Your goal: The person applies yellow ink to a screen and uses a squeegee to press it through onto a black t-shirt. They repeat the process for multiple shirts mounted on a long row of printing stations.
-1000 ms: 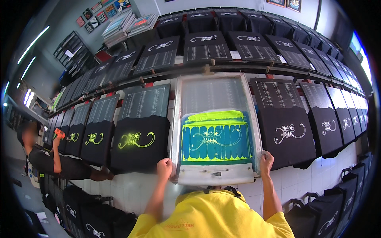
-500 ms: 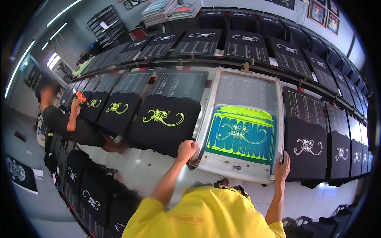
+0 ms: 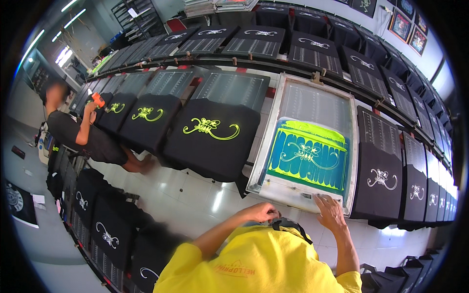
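In the head view, the framed screen (image 3: 304, 161) is lying between black shirts (image 3: 210, 146). Your right hand (image 3: 331, 213) is resting extended on its near edge, clasping nothing; your left hand (image 3: 261, 212) is hanging curled, any hold hidden. You seem to be steadying the screen; lifting it would be calling for both hands.

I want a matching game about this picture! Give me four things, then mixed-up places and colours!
Things:
1. Right hand
2. Left hand
3. Nearest print left of the screen frame: this print
4. Nearest print right of the screen frame: this print

Places and colours:
A. White
B. Close to the person's yellow top, apart from the screen frame
C. Yellow-green
D. At the screen frame's near edge

Right pairs: 1-D, 2-B, 3-C, 4-A
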A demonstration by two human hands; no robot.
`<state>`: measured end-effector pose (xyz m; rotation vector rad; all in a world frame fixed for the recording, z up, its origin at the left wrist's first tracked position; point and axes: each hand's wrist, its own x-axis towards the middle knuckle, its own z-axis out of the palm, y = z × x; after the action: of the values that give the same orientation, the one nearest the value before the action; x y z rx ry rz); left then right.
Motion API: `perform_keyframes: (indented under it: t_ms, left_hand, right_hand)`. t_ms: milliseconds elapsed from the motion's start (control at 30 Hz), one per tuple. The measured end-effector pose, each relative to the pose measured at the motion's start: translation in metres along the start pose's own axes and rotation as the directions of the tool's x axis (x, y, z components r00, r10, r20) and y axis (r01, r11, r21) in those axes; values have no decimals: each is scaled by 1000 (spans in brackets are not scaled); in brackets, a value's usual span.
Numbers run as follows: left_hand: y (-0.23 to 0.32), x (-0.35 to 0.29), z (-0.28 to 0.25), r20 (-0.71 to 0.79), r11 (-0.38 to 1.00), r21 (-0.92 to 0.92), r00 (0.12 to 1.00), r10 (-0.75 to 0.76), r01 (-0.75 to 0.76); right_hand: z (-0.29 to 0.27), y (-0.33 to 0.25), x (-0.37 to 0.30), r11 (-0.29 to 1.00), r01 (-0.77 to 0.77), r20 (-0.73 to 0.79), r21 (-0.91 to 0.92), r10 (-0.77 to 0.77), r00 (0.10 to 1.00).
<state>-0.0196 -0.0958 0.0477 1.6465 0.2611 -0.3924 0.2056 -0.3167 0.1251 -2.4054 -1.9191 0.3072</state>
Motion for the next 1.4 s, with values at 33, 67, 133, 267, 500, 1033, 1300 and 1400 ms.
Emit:
perform_keyframes:
  t_ms: [33, 67, 133, 267, 500, 1033, 1300, 1400]
  left_hand:
    - [-11, 10, 13, -9, 998, -56, 1000, 9, -9]
    - [-22, 21, 25, -19, 994, -112, 1000, 17, -19]
    - [-24, 44, 45, -42, 973, -231, 999, -28, 17]
    - [-25, 75, 72, 1, 846, -524, 994, -107, 92]
    - [-21, 94, 85, -9, 729, -677, 990, -141, 97]
    - [-49, 114, 101, -154, 743, -650, 985, 81, -162]
    - [-46, 108, 102, -280, 923, -372, 960, -14, -95]
    - [-43, 107, 99, -235, 902, -419, 972, 4, -105]
  right_hand:
    - [-7, -3, 5, 1000, -6, 11, 1, 6, 1000]
    - [-10, -2, 12, 1000, 17, -56, 2, -17, 998]
    - [-11, 4, 21, 1000, -12, -109, -8, 11, 994]
    - [-9, 2, 37, 998, -63, -193, -17, 59, 979]
    - [-19, 35, 54, 1000, -14, -299, -12, 9, 954]
    - [-60, 146, 186, 992, -99, -265, 73, 115, 957]
    - [-60, 153, 198, 984, -171, -169, 47, 176, 970]
    - [-59, 153, 193, 986, -143, -171, 83, 156, 973]
